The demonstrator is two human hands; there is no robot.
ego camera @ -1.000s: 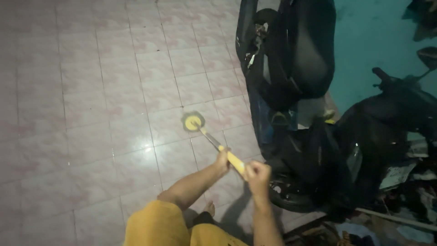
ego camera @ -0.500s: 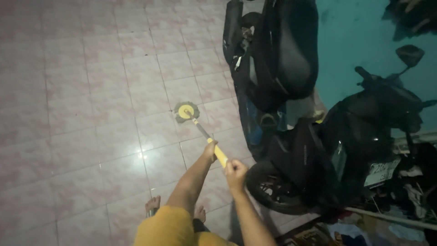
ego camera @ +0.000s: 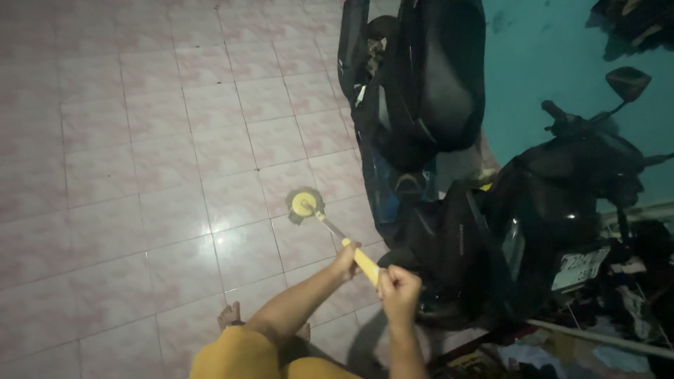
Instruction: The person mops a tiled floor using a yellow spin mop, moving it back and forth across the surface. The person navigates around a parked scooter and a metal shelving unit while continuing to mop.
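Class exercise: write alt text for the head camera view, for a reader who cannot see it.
Seen from above, a person's left hand and right hand grip the yellow handle of a mop, its round head on the pink tiled floor. Two dark scooters are parked to the right, by a teal wall.

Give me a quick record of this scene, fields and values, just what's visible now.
setting: pink tiled floor, teal wall
tool: mop with round head on the floor, yellow handle
left hand: grips the handle lower down
right hand: grips the handle's upper end
nearby: two dark scooters parked right of the mop
person: yellow shorts, bare foot
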